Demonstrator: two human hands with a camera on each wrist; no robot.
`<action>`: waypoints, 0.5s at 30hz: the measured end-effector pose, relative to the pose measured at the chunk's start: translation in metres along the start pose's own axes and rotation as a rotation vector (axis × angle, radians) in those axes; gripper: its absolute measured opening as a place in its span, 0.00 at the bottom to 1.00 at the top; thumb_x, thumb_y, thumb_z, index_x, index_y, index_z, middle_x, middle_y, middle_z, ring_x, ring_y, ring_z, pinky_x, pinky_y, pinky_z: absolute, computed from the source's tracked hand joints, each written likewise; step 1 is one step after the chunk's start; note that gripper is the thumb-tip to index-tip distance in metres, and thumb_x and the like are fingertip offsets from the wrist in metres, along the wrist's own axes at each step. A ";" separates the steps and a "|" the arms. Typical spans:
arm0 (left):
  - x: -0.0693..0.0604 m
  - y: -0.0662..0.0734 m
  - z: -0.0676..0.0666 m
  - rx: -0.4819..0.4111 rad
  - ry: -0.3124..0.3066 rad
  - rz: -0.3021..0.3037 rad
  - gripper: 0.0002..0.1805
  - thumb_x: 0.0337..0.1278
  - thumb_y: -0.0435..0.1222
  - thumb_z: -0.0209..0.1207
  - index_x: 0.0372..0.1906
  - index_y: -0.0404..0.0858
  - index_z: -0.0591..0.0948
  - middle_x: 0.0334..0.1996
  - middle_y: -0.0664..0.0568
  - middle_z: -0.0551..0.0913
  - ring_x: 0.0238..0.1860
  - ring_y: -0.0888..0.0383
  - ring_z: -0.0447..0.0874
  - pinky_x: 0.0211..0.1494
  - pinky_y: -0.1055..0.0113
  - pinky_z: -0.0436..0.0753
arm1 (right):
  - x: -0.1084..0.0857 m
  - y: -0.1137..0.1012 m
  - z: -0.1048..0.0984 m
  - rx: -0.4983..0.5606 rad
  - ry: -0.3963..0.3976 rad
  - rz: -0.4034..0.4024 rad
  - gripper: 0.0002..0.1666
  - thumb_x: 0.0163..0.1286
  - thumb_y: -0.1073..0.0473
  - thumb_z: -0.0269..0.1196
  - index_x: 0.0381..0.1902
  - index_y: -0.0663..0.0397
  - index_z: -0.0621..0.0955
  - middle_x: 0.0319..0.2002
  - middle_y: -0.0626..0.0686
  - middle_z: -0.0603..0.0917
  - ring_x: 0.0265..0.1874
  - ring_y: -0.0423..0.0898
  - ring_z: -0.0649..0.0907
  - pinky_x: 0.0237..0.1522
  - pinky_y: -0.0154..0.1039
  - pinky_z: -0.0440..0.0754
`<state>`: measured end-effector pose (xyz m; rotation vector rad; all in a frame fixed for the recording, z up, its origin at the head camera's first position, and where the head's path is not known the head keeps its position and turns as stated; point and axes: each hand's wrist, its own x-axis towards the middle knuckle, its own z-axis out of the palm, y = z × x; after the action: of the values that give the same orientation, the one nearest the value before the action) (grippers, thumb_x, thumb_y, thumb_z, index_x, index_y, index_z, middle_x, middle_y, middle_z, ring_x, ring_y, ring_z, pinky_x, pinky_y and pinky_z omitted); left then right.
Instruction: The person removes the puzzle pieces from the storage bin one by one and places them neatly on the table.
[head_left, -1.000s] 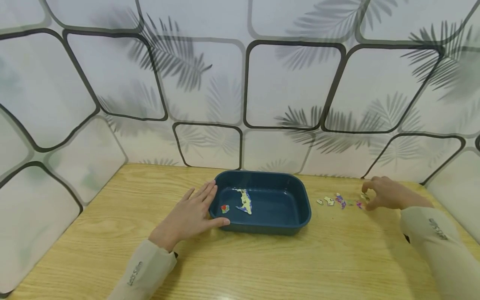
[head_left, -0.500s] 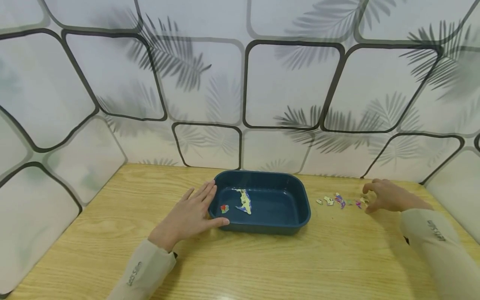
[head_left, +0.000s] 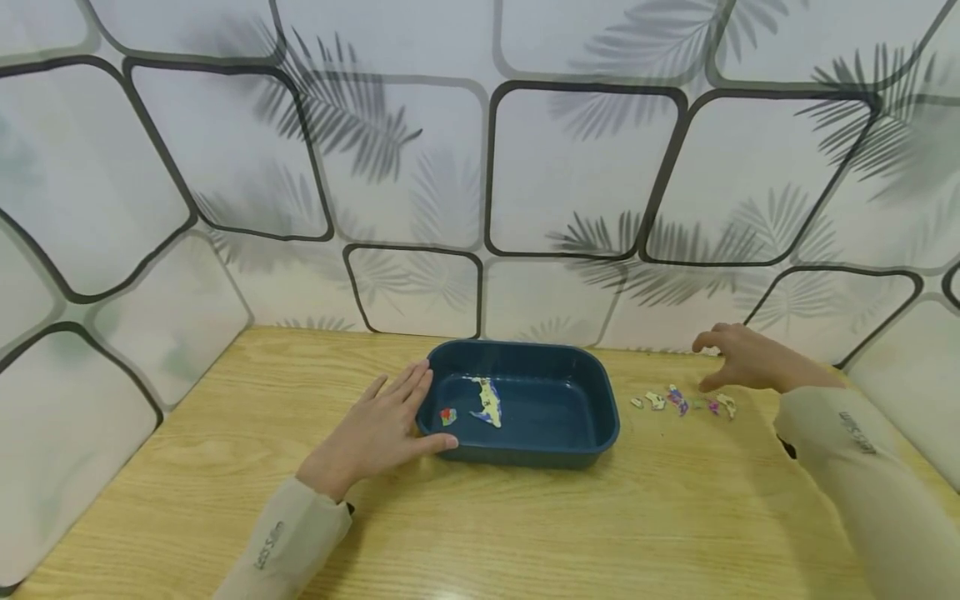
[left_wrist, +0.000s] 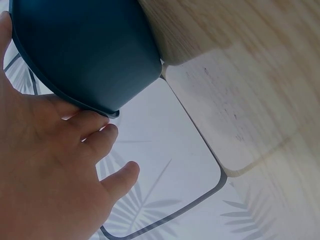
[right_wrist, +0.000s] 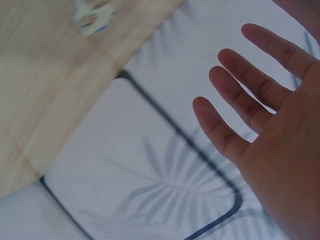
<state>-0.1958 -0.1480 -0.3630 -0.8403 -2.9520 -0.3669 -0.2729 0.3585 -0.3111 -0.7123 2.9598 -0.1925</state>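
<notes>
A dark blue rectangular tray (head_left: 525, 457) stands on the wooden table, holding a cream-and-blue paper piece (head_left: 490, 404) and a small red-and-green piece (head_left: 448, 416). My left hand (head_left: 367, 437) rests on the tray's left end, fingers straight along the rim; in the left wrist view the fingertips of that hand (left_wrist: 55, 155) touch the tray's edge (left_wrist: 55, 90). Above a row of small paper pieces, my right hand (head_left: 753, 358) is raised with spread fingers and no piece visible in it. Nearest below it lies a cream piece (head_left: 726, 405); a purple-and-blue piece (head_left: 677, 400) is further left.
Behind the table (head_left: 525, 533) stands a wall (head_left: 585, 175) with a leaf and line pattern, which also closes in both sides. A cream piece (head_left: 656, 401) and a tiny piece (head_left: 637, 402) lie between the tray and the other pieces.
My right hand has lifted off the cream piece at the row's right end and moved up and left, uncovering it. My left hand and the tray have stayed in place.
</notes>
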 end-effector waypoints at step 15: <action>0.001 0.000 -0.002 -0.005 -0.042 -0.019 0.55 0.64 0.66 0.55 0.78 0.27 0.57 0.79 0.38 0.51 0.79 0.42 0.48 0.77 0.39 0.50 | 0.045 -0.079 -0.023 0.031 0.007 -0.082 0.36 0.59 0.51 0.76 0.58 0.68 0.79 0.59 0.71 0.75 0.61 0.73 0.72 0.57 0.69 0.71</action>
<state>-0.1966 -0.1485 -0.3606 -0.8316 -3.0003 -0.3620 -0.2797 0.2705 -0.2800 -0.8319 2.9291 -0.2470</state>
